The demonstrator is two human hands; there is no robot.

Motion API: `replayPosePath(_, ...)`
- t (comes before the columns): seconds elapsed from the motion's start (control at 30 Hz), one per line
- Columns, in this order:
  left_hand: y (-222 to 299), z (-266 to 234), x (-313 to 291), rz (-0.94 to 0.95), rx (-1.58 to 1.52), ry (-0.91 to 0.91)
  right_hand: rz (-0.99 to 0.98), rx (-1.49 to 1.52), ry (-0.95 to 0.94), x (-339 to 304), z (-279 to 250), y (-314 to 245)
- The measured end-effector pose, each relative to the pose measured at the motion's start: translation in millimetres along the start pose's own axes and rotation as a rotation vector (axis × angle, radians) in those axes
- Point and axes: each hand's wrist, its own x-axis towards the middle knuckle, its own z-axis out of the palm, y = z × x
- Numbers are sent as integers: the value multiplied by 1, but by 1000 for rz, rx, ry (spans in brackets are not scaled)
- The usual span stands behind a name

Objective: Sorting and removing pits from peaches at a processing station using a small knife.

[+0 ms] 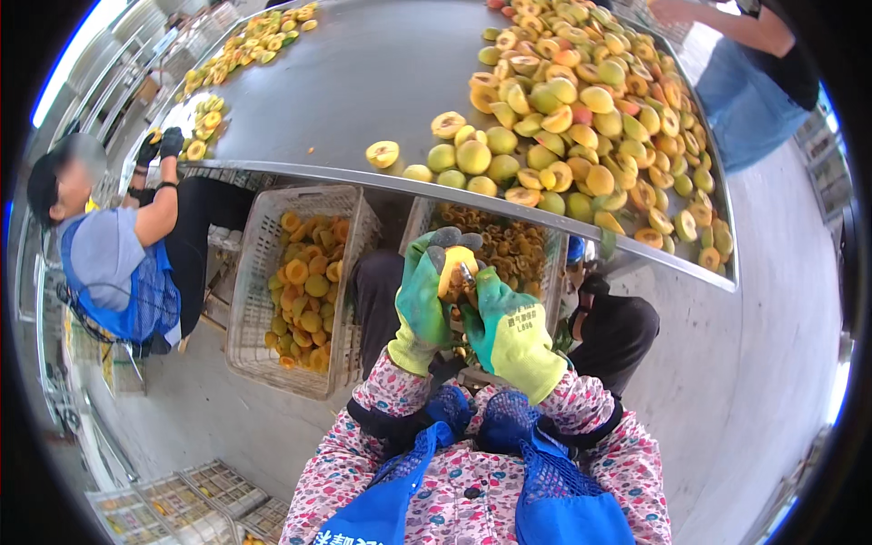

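Observation:
My left hand (424,295), in a green and yellow-green work glove with grey fingertips, is closed round a yellow peach half (451,274). My right hand (513,329), gloved the same way, is closed on a small metal tool (467,272). The tool's shiny tip touches the fruit's cut face, and its handle is hidden in the glove. Both hands meet above my lap, just short of the steel table (336,86). Beneath them, a crate of brownish pits and scraps (509,238) stands between my knees.
Halved peaches (581,118) are heaped on the table's right side. A white crate (241,336) left of my knees holds finished-looking orange halves (309,282). One co-worker (118,245) sits at the left; another person (754,82) stands at the far right. Stacked crates (173,504) lie behind, lower left.

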Motion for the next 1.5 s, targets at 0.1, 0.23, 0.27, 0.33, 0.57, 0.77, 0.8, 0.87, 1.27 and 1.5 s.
replayPosePath(0.1,-8,5,6,39,103,-25,-12,-51,26,-3,0,11)
replayPosePath(0.23,-19,17,9,205,372,-34,42,-38,-51,-5,-4,20)
replayPosePath(0.27,-21,16,9,201,379,-43,50,-31,-44,-5,-5,19)
replayPosePath(0.33,-25,12,10,233,498,-19,27,-174,-112,-5,-4,18)
replayPosePath(0.57,-17,18,23,-155,206,-103,22,-131,-146,-7,-2,35)
replayPosePath(0.77,-21,24,26,-53,463,-38,169,375,-170,-8,-18,27)
replayPosePath(0.8,-21,27,25,-58,467,-44,175,380,-166,-8,-22,25)
replayPosePath(0.87,-21,32,22,47,463,-15,247,487,-200,-8,-29,24)
replayPosePath(1.27,-28,28,25,-27,450,-191,344,1508,-502,-11,-36,53)
replayPosePath(1.5,-19,34,29,-146,268,-276,171,746,-280,-13,-45,52)
